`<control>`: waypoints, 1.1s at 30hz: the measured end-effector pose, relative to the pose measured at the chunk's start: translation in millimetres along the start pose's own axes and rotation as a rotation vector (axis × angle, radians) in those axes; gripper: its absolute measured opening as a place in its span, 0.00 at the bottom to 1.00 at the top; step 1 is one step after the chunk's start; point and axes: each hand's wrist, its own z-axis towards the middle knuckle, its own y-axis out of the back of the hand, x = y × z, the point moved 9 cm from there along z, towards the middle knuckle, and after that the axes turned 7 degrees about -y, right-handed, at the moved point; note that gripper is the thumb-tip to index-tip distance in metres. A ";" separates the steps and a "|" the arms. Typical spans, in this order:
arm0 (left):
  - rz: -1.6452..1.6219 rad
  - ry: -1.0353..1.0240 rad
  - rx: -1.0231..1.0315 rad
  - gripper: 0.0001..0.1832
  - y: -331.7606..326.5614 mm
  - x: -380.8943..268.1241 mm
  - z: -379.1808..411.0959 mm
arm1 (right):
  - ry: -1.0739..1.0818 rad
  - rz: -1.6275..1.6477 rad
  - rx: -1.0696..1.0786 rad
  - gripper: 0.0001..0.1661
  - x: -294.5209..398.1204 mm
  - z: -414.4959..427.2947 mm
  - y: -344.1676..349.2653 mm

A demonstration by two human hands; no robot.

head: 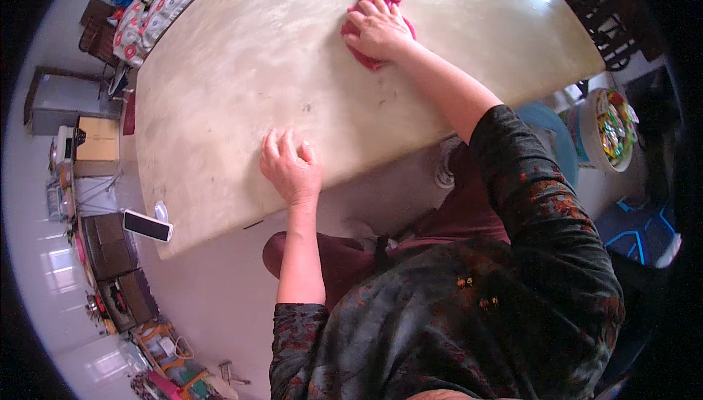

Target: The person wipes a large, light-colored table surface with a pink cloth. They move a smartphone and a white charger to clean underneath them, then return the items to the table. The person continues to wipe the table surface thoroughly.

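Note:
Under my right hand (379,29) lies a bunched pink-red cloth (369,61), pressed against the top of a pale table (230,81). My palm covers the cloth's middle, and its edges show around my fingers. My left hand (291,168) rests on the table near its front edge, with bent fingers and nothing visible in it. The two hands are well apart, the right one farther across the tabletop. Small dark marks (306,107) show on the surface between them.
A smartphone (147,225) and a small white object (161,210) sit at the table's left corner. Beyond the right edge stands a white bucket (590,131) full of colourful wrappers. A dark wooden chair (607,21) is at the far right; a cardboard box (98,139) stands left.

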 end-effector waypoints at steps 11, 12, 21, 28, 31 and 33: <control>-0.110 -0.080 -0.027 0.20 8.7 -4.9 -2.0 | -0.110 -0.008 -0.008 0.32 1.0 84.4 -32.0; -0.156 -0.097 -0.041 0.21 12.0 -8.7 -2.8 | -0.113 -0.026 -0.024 0.32 -1.4 89.0 -33.6; -0.723 -0.562 -0.038 0.22 31.7 -56.1 -55.9 | -0.122 -0.109 -0.088 0.36 -14.6 97.0 -34.9; -0.726 -0.672 1.065 0.13 -104.3 -94.3 -190.4 | 0.013 -0.098 0.011 0.34 30.8 22.0 -27.6; -0.663 -0.642 1.056 0.14 -161.0 -86.1 -213.4 | 0.110 -0.077 0.081 0.33 70.1 -31.8 -18.3; -0.607 -0.614 1.001 0.14 -115.7 -76.9 -160.9 | 0.179 -0.048 0.087 0.34 91.2 -79.5 -9.0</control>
